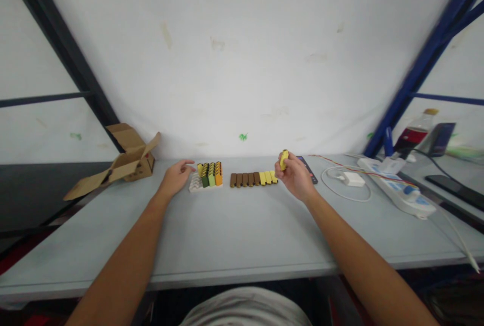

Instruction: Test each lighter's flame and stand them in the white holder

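My right hand [297, 177] is raised at the right end of the row, its fingers closed round a small yellow block [284, 158] with dark marks at its end. Below and to its left lies a row of similar flat pieces, brown blocks [245, 180] on the left and yellow blocks [268, 178] on the right. My left hand [177, 177] rests beside a white tray [195, 183], fingers loosely bent and apart, with nothing seen in them. Upright in the tray stand dark green, light green and orange blocks [218, 178] with black-and-yellow tops. The tray's left part shows bare slots.
An opened cardboard box [138, 162] is at the back left. Behind my right hand lies a dark phone [308, 169]. Further right are a white charger [353, 180] with its cable, a power strip [397, 190] and a cola bottle [414, 132]. A wall closes off the back.
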`<act>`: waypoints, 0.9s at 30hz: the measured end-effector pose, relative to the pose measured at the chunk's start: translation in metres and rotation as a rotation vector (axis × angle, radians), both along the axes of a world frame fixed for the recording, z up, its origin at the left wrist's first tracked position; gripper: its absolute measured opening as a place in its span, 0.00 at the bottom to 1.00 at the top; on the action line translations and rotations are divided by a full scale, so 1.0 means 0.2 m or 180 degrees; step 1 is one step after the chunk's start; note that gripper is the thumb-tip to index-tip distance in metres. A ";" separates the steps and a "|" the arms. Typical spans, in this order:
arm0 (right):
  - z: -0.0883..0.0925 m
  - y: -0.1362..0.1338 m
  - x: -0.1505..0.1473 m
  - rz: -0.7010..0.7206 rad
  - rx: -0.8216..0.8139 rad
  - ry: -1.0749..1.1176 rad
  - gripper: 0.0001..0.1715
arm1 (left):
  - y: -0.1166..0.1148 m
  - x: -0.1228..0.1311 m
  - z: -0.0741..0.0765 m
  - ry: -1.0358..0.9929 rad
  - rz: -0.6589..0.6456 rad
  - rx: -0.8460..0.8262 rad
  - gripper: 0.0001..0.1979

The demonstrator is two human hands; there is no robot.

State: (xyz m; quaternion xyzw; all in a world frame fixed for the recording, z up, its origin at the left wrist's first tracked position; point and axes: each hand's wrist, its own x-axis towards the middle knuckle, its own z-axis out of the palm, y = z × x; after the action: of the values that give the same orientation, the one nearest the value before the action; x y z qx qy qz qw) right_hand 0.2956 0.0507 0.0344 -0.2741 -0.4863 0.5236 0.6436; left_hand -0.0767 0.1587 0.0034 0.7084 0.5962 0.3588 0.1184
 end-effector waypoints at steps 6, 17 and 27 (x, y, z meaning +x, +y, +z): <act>-0.04 0.02 -0.02 -0.0094 0.0148 -0.0168 0.17 | -0.01 -0.01 0.01 0.0038 0.0073 0.0183 0.22; -0.09 0.07 0.04 -0.1046 0.0417 -0.1693 0.25 | 0.00 -0.02 -0.01 -0.0005 0.0003 0.0069 0.21; -0.02 -0.02 -0.01 -0.1125 0.0649 -0.2593 0.23 | -0.01 0.00 0.00 -0.0044 -0.0052 0.0102 0.19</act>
State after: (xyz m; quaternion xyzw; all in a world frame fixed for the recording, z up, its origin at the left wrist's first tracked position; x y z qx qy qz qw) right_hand 0.2939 0.0468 0.0299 -0.4718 -0.6946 0.2047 0.5030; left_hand -0.0759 0.1569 0.0044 0.7125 0.5837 0.3722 0.1141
